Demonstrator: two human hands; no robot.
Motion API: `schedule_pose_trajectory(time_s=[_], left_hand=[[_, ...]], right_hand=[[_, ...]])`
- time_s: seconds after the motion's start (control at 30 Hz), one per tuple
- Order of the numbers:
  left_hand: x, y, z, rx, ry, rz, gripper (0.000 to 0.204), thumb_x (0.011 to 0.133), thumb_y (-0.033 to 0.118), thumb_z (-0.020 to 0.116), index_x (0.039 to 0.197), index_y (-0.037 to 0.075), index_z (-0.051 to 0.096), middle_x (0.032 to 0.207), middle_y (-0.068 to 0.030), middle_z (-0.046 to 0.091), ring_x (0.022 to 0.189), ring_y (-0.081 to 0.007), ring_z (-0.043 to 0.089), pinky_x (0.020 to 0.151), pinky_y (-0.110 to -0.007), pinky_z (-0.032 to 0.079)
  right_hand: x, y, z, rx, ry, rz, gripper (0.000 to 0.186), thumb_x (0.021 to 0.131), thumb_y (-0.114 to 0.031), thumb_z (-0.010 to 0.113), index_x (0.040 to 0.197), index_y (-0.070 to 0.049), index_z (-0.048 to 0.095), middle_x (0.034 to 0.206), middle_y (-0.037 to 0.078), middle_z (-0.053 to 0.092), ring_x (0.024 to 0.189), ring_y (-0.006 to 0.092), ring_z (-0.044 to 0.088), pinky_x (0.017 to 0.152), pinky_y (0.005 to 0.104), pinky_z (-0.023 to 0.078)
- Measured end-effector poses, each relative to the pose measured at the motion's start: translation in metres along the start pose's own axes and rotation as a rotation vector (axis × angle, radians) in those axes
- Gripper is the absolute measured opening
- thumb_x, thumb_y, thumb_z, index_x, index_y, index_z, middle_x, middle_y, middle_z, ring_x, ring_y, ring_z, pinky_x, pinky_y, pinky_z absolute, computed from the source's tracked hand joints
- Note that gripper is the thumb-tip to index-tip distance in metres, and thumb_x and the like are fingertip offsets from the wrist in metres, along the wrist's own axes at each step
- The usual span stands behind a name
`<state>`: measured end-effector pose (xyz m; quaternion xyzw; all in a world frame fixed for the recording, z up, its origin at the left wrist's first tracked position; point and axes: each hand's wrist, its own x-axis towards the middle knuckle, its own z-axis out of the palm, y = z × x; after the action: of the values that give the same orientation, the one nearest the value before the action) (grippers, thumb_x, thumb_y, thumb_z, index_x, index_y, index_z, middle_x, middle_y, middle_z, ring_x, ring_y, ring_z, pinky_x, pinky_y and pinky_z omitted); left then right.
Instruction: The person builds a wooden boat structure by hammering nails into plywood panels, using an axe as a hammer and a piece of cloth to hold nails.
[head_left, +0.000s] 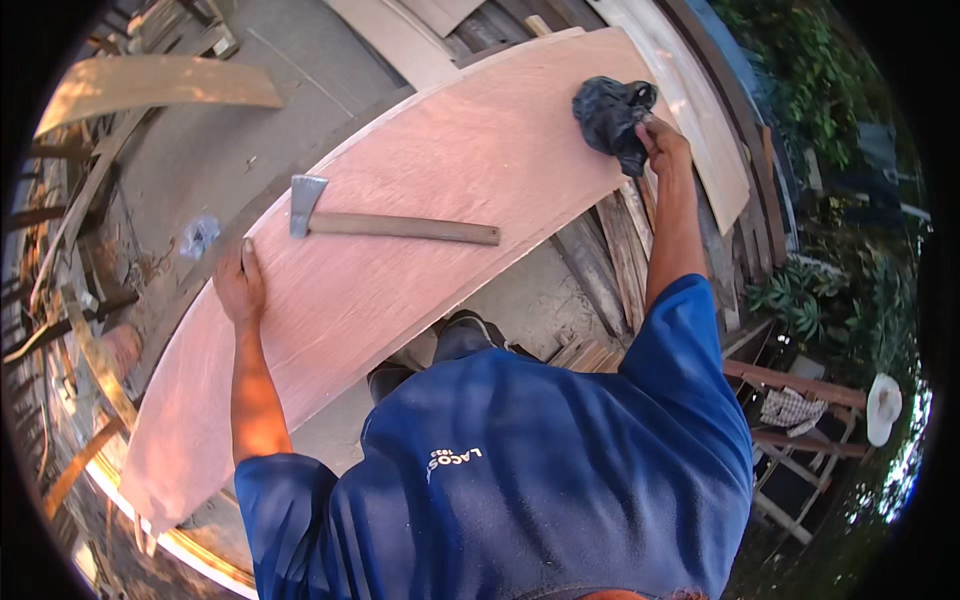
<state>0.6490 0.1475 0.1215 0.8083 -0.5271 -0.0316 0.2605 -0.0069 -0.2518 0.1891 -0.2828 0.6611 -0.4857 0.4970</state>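
A long panel of pinkish plywood (pixel 440 150) lies slantwise before me, its far edge bowed. My left hand (pixel 240 285) is at that far edge on the left, thumb on top and the fingers curled over the rim, partly hidden. A hatchet (pixel 400 227) rests flat on the panel between my hands, its grey metal head at the left and its wooden handle pointing right. Over the panel's right end, my right hand (pixel 662 142) pinches a crumpled black plastic bag (pixel 610 118), which hangs against the wood.
More plywood sheets (pixel 715 150) and dark planks (pixel 590 265) lie around the panel's right end. A curved wooden strip (pixel 170 85) is at the upper left, near clear crumpled plastic (pixel 200 236) on the floor. A wooden rack (pixel 800 440) and a white hat (pixel 883 408) stand at the right.
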Motion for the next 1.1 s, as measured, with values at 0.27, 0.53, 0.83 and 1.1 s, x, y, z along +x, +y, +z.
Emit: schedule_pose_trajectory(time_s=[0.27, 0.53, 0.83, 1.1], left_hand=[[0.025, 0.024, 0.019, -0.009, -0.063, 0.057, 0.042, 0.11, 0.038, 0.051, 0.117, 0.004, 0.074, 0.114, -0.0181, 0.074, 0.107, -0.0382, 0.066, 0.097, -0.048, 0.048], [0.016, 0.024, 0.018, -0.109, 0.028, 0.107, 0.037, 0.106, 0.03, 0.058, 0.116, -0.001, 0.074, 0.114, -0.0228, 0.074, 0.107, -0.0417, 0.069, 0.097, -0.048, 0.052], [-0.068, 0.004, -0.03, -0.134, 0.179, 0.251, 0.034, 0.095, 0.023, 0.071, 0.125, 0.009, 0.071, 0.153, -0.0167, 0.054, 0.145, -0.0415, 0.045, 0.122, -0.062, 0.031], [-0.342, -0.093, -0.167, -0.13, 0.272, -0.116, 0.026, 0.09, 0.005, 0.072, 0.115, 0.003, 0.072, 0.142, -0.0163, 0.063, 0.135, -0.0417, 0.055, 0.114, -0.052, 0.043]], right_hand=[[-0.056, 0.012, -0.104, 0.323, 0.124, -0.027, 0.024, 0.096, 0.006, 0.066, 0.12, 0.009, 0.066, 0.114, 0.017, 0.072, 0.099, 0.0261, 0.073, 0.08, 0.031, 0.068], [-0.088, 0.059, -0.116, 0.457, 0.352, -0.085, 0.024, 0.095, 0.01, 0.064, 0.119, 0.01, 0.066, 0.116, 0.019, 0.07, 0.101, 0.0269, 0.073, 0.084, 0.0339, 0.068], [-0.334, 0.152, 0.12, 0.123, -0.484, 0.107, 0.024, 0.096, 0.004, 0.069, 0.119, 0.009, 0.067, 0.104, 0.013, 0.072, 0.09, 0.0205, 0.074, 0.081, 0.0303, 0.066], [-0.604, 0.268, 0.362, -0.322, -1.151, 0.115, 0.025, 0.098, -0.006, 0.072, 0.116, 0.012, 0.07, 0.098, 0.013, 0.072, 0.084, 0.0189, 0.072, 0.076, 0.0288, 0.064]])
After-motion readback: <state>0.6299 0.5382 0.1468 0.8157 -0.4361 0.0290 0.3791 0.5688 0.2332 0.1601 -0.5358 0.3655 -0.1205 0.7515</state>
